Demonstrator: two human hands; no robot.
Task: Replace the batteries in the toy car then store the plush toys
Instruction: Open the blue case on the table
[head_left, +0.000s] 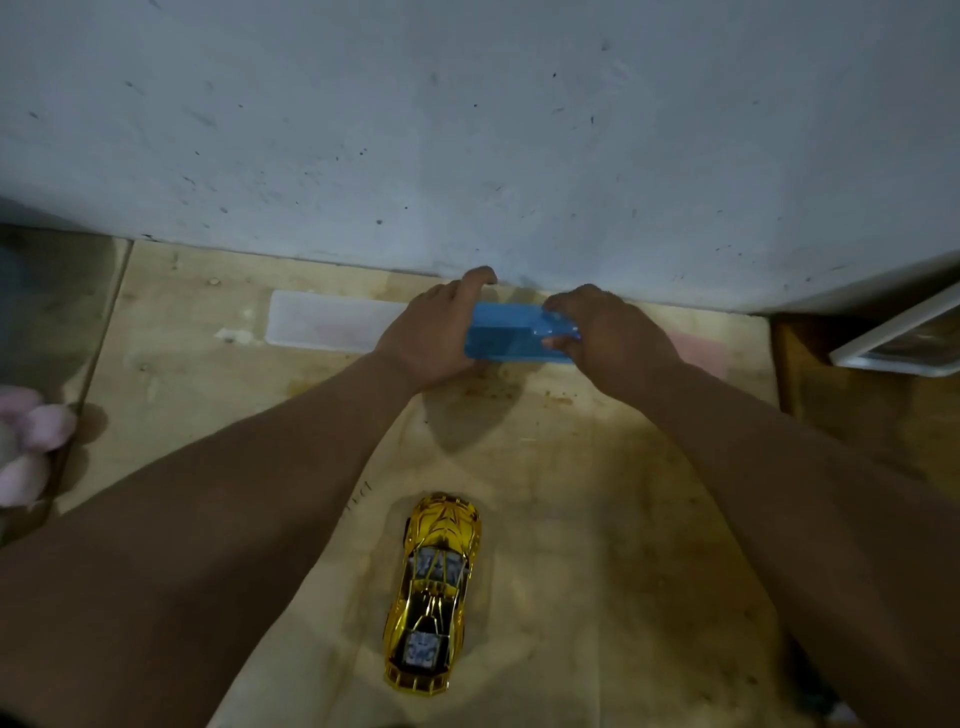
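A shiny gold toy car (434, 595) stands on its wheels on the wooden table (597, 519), close to me, nose pointing toward the wall. Farther off, by the wall, both my hands hold a blue plastic box (506, 332). My left hand (434, 335) grips its left end, fingers curled over the far side. My right hand (605, 327) grips its right end, with fingers pinching at the top corner. A pink plush toy (28, 444) lies at the left edge, partly cut off. No batteries are visible.
A clear plastic lid (324, 319) lies flat on the table left of the blue box. The grey wall (467, 130) stands right behind the table. A white-framed object (898, 340) sits at the right edge on a lower brown surface.
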